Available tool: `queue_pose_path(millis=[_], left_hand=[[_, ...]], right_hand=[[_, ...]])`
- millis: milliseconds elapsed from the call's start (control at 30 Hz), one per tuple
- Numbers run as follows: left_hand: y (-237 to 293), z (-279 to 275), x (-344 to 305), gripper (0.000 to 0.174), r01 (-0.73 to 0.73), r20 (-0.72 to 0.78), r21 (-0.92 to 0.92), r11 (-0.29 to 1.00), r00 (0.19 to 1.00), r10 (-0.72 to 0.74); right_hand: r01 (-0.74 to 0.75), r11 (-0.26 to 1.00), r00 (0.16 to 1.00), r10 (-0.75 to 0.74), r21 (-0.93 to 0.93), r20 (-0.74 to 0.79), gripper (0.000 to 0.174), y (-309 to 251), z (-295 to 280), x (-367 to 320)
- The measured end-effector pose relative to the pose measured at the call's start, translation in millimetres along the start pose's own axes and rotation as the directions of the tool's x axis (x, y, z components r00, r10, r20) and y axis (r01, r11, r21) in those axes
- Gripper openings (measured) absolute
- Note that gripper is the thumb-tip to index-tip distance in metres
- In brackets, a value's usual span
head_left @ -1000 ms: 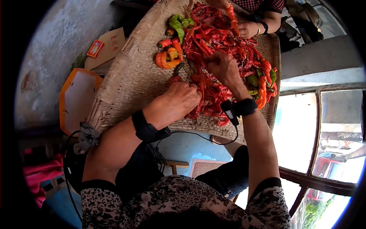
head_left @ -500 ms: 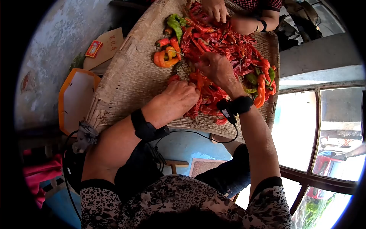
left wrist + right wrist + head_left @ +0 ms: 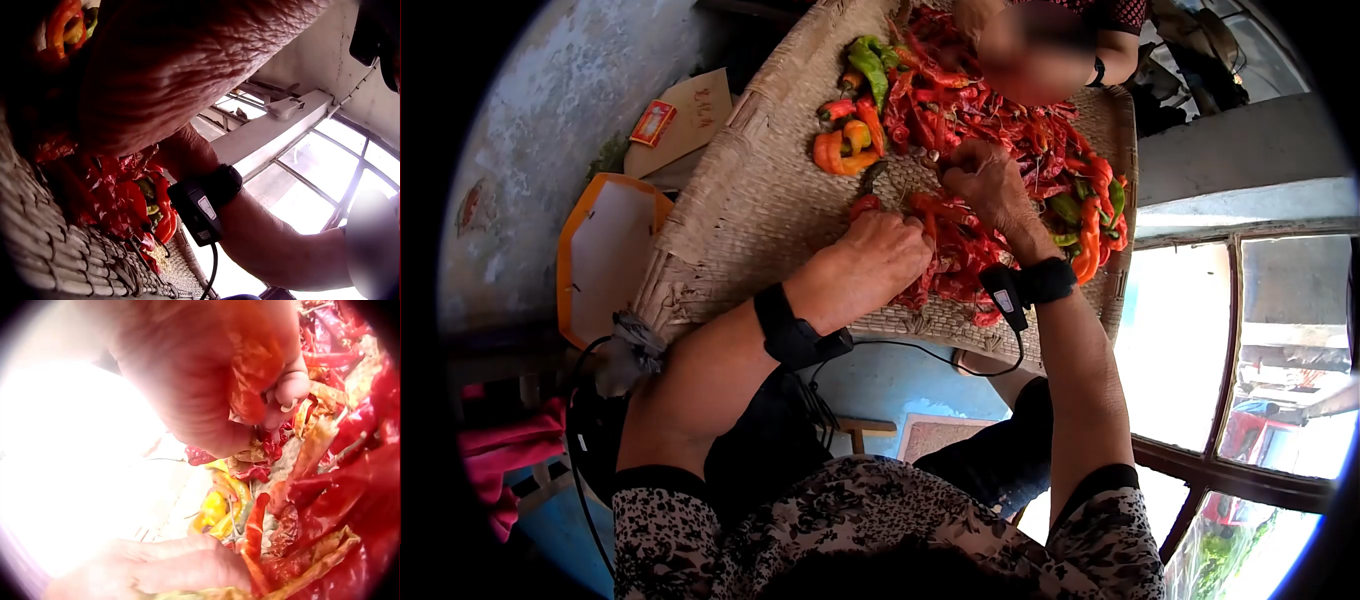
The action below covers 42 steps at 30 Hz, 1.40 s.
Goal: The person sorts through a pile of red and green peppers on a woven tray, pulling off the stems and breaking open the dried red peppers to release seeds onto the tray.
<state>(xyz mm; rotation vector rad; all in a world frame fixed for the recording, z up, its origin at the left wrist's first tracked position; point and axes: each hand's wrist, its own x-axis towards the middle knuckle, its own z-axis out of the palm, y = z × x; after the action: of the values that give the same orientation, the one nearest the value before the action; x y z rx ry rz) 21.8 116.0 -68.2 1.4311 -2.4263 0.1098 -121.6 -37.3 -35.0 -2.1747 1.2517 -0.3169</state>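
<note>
My left hand point(image 3: 865, 262) is low over the near side of the red pile, fingers curled. A thin red chili pepper point(image 3: 255, 528) stands at its fingertips in the right wrist view. My right hand point(image 3: 992, 190) is just beyond it, fingers bent inward. An orange-red wrinkled chili pepper point(image 3: 253, 381) is held against its palm and fingers. Around both hands lie dried red chili peppers point(image 3: 960, 270), heaped on a woven tray point(image 3: 750, 230). In the left wrist view, the left hand's palm side hides most of the pile.
Another person's hands point(image 3: 1035, 55) work over the far end. Orange peppers point(image 3: 830, 155) and a green pepper point(image 3: 868, 65) lie at the left of the heap; green and orange ones lie at the right point(image 3: 1090, 220). A cable point(image 3: 920, 350) hangs between my wrists.
My right hand went left and nearer, then came back right. My left hand has barely shifted. The other person's hands moved over the far peppers and are blurred now.
</note>
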Motion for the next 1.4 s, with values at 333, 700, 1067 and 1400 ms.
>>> queue_pose_path(millis=[333, 700, 1067, 1400], left_hand=[[-1.6, 0.6, 12.6, 0.017, 0.01, 0.149, -0.045, 0.999, 0.989, -0.003], [3.8, 12.1, -6.2, 0.007, -0.049, -0.038, 0.101, 0.994, 0.998, 0.053], [2.1, 23.4, 0.5, 0.005, -0.035, -0.01, 0.112, 0.993, 0.999, 0.037], [4.5, 0.0, 1.8, 0.014, -0.013, 0.015, 0.04, 0.999, 1.0, 0.013]], right_hand=[[0.18, 0.97, 0.853, -0.072, 0.162, -0.516, 0.044, 20.0, -61.8, 26.1], [0.659, 0.736, 0.752, -0.639, -0.156, 0.161, 0.038, -32.1, 42.5, 4.7], [0.453, 0.891, 0.886, -0.449, -0.012, 0.113, 0.026, -15.1, 17.9, 6.2], [0.146, 0.863, 0.701, -0.435, -0.483, -0.565, 0.052, 13.7, -42.4, 3.7]])
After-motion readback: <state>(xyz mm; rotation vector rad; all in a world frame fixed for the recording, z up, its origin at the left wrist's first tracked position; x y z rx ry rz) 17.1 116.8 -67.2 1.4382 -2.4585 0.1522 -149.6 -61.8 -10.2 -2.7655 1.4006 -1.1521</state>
